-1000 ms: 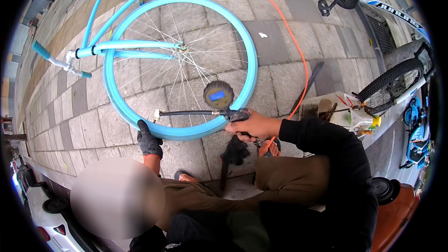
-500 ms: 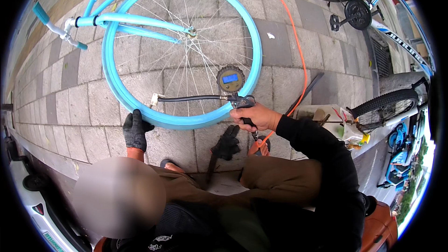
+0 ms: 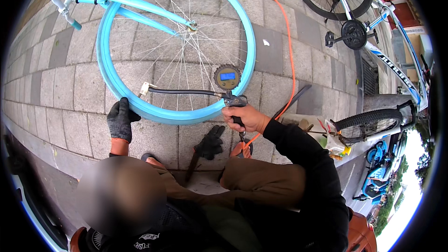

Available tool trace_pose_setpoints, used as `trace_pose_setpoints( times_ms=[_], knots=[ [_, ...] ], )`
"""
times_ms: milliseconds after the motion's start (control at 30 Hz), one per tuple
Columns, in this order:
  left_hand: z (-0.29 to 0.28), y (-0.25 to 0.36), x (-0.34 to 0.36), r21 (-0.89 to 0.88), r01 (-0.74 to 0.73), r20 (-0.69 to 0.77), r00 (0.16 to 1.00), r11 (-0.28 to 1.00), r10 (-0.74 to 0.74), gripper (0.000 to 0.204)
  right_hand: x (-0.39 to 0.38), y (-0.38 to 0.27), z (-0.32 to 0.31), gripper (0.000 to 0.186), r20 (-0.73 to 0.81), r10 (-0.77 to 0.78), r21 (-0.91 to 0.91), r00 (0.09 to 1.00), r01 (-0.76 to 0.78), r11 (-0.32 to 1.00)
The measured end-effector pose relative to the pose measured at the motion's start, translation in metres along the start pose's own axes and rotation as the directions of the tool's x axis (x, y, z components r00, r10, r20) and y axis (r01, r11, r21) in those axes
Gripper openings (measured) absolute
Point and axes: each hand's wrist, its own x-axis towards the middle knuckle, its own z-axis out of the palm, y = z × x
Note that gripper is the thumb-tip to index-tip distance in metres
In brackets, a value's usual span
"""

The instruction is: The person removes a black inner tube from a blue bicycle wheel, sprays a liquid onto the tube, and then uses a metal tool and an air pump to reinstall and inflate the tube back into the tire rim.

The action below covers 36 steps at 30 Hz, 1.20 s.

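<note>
A light-blue bicycle wheel (image 3: 251,49) with thin metal spokes is before me, joined to a light-blue fork (image 3: 144,7). My left hand (image 3: 121,122), in a dark grey glove, is closed on the tyre's near left edge. My bare right hand (image 3: 249,118) grips a tyre inflator (image 3: 235,101) by its handle, beside the near right part of the rim. Its round gauge (image 3: 227,78) has a lit blue screen. From it a short black hose (image 3: 184,92) runs across the spokes to a white chuck (image 3: 145,88) at the rim; the valve itself is hard to make out.
An orange air hose (image 3: 292,60) curves over the paving to the inflator. A loose dark glove (image 3: 210,143) lies between my feet and the wheel. A white-and-blue bicycle (image 3: 396,72) stands at right, with a bag of items (image 3: 322,133) by its wheel.
The whole view has shifted, so the wheel and both hands sit slightly further left. Both hands keep their holds, and the chuck stays at the rim.
</note>
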Motion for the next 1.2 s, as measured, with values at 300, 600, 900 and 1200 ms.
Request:
trace_pose_setpoints(
  times_ms=[300, 600, 900, 1200],
  knots=[
    [0.023, 0.01, 0.032, -0.723, 0.299, 0.368, 0.93, 0.622, -0.02, 0.057, 0.006, 0.007, -0.001, 0.032, 0.035, 0.009, 0.055, 0.999, -0.011, 0.998],
    [0.035, 0.022, 0.046, -0.706, 0.403, 0.373, 0.911, 0.582, -0.177, 0.075, 0.004, 0.004, -0.004, 0.035, 0.022, 0.065, 0.015, 0.998, -0.066, 0.998],
    [0.045, 0.03, 0.041, -0.692, 0.368, 0.301, 0.929, 0.621, -0.215, 0.072, 0.009, 0.012, -0.012, 0.027, 0.023, 0.004, 0.065, 1.0, -0.006, 0.998],
    [0.038, 0.023, 0.038, -0.705, 0.386, 0.384, 0.913, 0.595, -0.138, 0.065, 0.005, 0.003, -0.009, 0.049, 0.051, -0.03, 0.041, 0.998, 0.028, 0.999]
  ],
)
